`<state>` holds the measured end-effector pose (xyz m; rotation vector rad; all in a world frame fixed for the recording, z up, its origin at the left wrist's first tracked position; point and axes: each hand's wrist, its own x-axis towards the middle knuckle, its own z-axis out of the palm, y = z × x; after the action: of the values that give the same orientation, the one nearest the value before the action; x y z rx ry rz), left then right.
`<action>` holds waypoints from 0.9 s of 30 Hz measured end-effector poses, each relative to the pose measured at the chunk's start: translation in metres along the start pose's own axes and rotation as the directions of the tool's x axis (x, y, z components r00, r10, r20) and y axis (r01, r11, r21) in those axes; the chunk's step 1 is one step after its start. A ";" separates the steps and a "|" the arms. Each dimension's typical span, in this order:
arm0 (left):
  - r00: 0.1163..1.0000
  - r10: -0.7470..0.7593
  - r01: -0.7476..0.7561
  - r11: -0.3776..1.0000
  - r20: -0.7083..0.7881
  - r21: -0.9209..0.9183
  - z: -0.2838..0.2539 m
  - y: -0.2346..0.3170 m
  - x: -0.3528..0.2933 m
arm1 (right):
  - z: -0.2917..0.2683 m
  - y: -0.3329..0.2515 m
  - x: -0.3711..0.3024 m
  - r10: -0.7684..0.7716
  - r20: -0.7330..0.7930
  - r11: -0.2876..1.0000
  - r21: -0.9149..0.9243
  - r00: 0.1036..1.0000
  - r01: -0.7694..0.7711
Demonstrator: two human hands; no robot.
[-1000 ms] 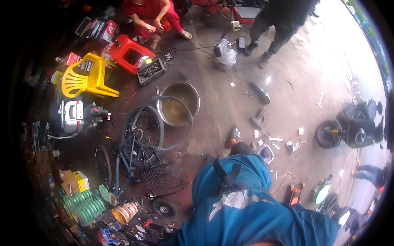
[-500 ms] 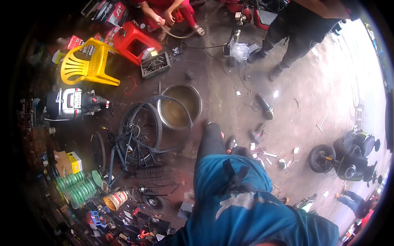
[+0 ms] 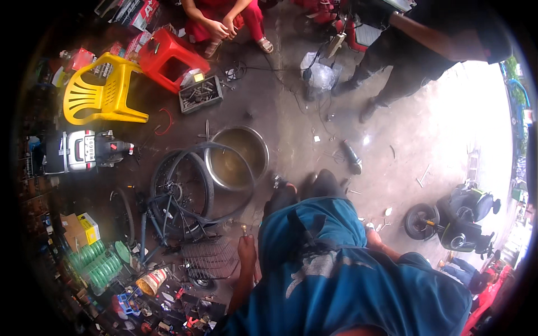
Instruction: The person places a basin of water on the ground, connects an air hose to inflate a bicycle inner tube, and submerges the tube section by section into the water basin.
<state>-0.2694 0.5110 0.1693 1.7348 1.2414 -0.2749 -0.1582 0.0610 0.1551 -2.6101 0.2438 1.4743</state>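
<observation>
My left hand (image 3: 246, 248) is closed around a small piece with a brass-coloured tip (image 3: 244, 228); the rest of it is hidden in the fist. It hangs beside my blue shirt, right of a dark wire rack (image 3: 208, 259). Ahead of it lies an upturned bicycle (image 3: 162, 218), with a loose black tyre (image 3: 249, 168) looping from its wheel over a metal basin (image 3: 264, 147) of murky water. My right hand (image 3: 371, 236) is low by my right hip, partly covered by the shirt, and its fingers are not clear.
A seated person in red (image 3: 221, 22) and a standing person in dark clothes (image 3: 403, 56) are ahead. A yellow chair (image 3: 106, 92), a red stool (image 3: 171, 59) and a tool tray (image 3: 200, 95) stand left. A power tool (image 3: 352, 157) lies on the floor; a scooter (image 3: 459, 218) stands right.
Both my hands have come into view, the left one with the brass-tipped piece. My feet have shifted. The seated person's hands no longer show the pale strip; the standing person's arm reaches toward the red motorbike.
</observation>
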 end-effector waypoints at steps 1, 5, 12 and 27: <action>1.000 -0.024 0.024 1.000 0.006 -0.009 0.006 0.007 0.005 | -0.011 -0.001 0.017 -0.055 -0.019 0.998 -0.007 0.998 0.055; 0.996 -0.012 0.007 0.999 -0.090 -0.049 0.025 0.041 0.024 | -0.033 0.010 0.133 -0.276 -0.149 0.957 -0.129 0.949 0.259; 0.971 -0.096 0.057 0.982 -0.220 -0.180 0.102 0.065 0.040 | -0.246 -0.205 0.198 -0.276 -0.113 0.955 -0.144 0.954 0.259; 0.941 -0.312 0.311 0.950 -0.133 -0.027 0.260 0.172 0.120 | -0.277 -0.304 0.456 -0.484 0.249 0.590 -0.615 0.839 0.523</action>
<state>0.0119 0.3740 0.0530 1.5678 1.6184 -0.3424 0.3679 0.2699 -0.0824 -2.7144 -1.1727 1.5839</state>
